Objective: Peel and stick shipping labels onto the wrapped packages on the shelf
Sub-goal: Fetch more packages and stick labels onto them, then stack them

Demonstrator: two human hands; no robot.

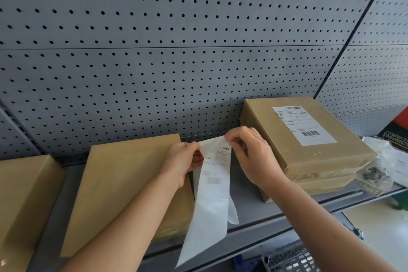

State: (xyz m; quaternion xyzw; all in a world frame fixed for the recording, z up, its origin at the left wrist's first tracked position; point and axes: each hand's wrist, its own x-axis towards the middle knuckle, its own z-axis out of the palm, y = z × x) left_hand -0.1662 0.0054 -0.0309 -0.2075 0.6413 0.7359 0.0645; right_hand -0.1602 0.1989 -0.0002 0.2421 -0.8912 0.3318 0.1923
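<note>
While both hands work at the top edge of the label strip (212,194), the left hand (183,161) and right hand (249,157) each keep a narrow pinching grip on it, and two layers seem to be parting there. The strip hangs before the shelf (245,201), between the packages. At the right end, the labelled package (276,139) already carries its stuck label (304,125). The middle package (132,183) and left package (24,194) show bare tops, so most of the sticking looks still to come.
</note>
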